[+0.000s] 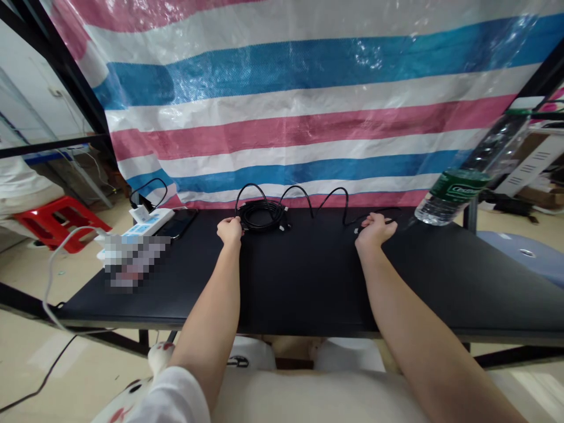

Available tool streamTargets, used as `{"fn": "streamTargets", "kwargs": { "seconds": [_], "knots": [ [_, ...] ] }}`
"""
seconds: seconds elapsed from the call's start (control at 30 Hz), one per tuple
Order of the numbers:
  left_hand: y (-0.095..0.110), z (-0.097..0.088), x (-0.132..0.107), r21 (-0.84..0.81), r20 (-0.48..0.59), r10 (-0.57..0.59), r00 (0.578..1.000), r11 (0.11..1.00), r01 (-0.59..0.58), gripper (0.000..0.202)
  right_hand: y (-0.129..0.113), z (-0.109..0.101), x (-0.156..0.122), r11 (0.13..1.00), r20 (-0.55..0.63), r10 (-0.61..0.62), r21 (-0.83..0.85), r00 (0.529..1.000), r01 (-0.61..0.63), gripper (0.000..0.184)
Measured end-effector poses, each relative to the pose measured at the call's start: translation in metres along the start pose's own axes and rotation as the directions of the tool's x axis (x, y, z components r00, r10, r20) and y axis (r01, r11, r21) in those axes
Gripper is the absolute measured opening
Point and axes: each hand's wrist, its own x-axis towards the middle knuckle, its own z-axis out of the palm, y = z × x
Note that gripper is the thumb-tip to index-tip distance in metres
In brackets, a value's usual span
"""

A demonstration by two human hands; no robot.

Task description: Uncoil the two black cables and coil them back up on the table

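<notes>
From my station I see the left hand (230, 231) pinched on the black cable (263, 216), coiled part just right of it. Loose loops run sideways to the right hand (374, 230), fingers curled around the cable, farther from the coiled part.

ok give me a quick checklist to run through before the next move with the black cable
1. Left hand on the black cable: ok, fingers closed at the coil's left side.
2. Right hand on the cable: ok, fingers curled at the far end of the loose run.
3. Cable flat between hands: not ok, it arches in loops.
4. Coil free of tangles: cannot tell, turns overlap.
5. Plastic water bottle clear of right hand: ok, apart.
</notes>
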Motion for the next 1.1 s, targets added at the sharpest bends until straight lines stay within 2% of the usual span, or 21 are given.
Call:
{"fn": "streamTargets", "kwargs": {
  "seconds": [0.1,0.23,0.33,0.43,0.5,0.6,0.7,0.8,0.93,1.1],
  "knots": [
    [-0.002,0.001,0.001,-0.061,0.039,-0.036,0.999,0.997,0.038,0.024,0.000,0.000,-0.008,0.991,0.041,-0.087,-0.097,0.995,0.090,0.038],
    [0.005,0.003,-0.009,-0.060,0.085,0.055,0.995,0.997,-0.049,0.025,-0.009,0.003,-0.027,0.935,0.152,-0.117,-0.317,0.981,0.161,0.050],
    [0.009,0.006,-0.018,-0.087,0.259,0.121,0.958,0.991,-0.101,0.028,-0.016,0.005,-0.035,0.854,0.250,-0.155,-0.452,0.956,0.257,0.059],
    [0.008,0.008,-0.023,-0.099,0.426,0.116,0.897,0.992,-0.081,0.016,-0.020,0.004,-0.035,0.796,0.337,-0.152,-0.516,0.929,0.318,0.051],
    [0.007,0.009,-0.023,-0.104,0.471,0.114,0.875,0.992,-0.074,0.013,-0.022,0.002,-0.033,0.801,0.325,-0.121,-0.525,0.938,0.286,0.036],
    [0.005,0.009,-0.022,-0.106,0.469,0.086,0.879,0.994,-0.041,0.012,-0.024,0.002,-0.030,0.870,0.271,-0.090,-0.447,0.959,0.208,0.023],
    [0.007,0.010,-0.023,-0.124,0.463,0.026,0.886,0.992,0.035,0.011,-0.025,0.003,-0.029,0.930,0.246,-0.020,-0.350,0.969,0.109,0.031],
    [0.010,0.010,-0.026,-0.170,0.504,-0.008,0.864,0.980,0.108,0.015,-0.024,0.004,-0.030,0.934,0.216,0.019,-0.353,0.976,0.060,0.040],
    [0.012,0.009,-0.030,-0.167,0.562,-0.013,0.827,0.978,0.129,0.022,-0.023,0.004,-0.036,0.905,0.271,-0.049,-0.395,0.961,0.157,0.039],
    [0.009,0.010,-0.034,-0.162,0.640,0.047,0.767,0.984,0.075,0.025,-0.019,0.007,-0.046,0.834,0.377,-0.183,-0.429,0.908,0.346,0.054]
  ]
}}
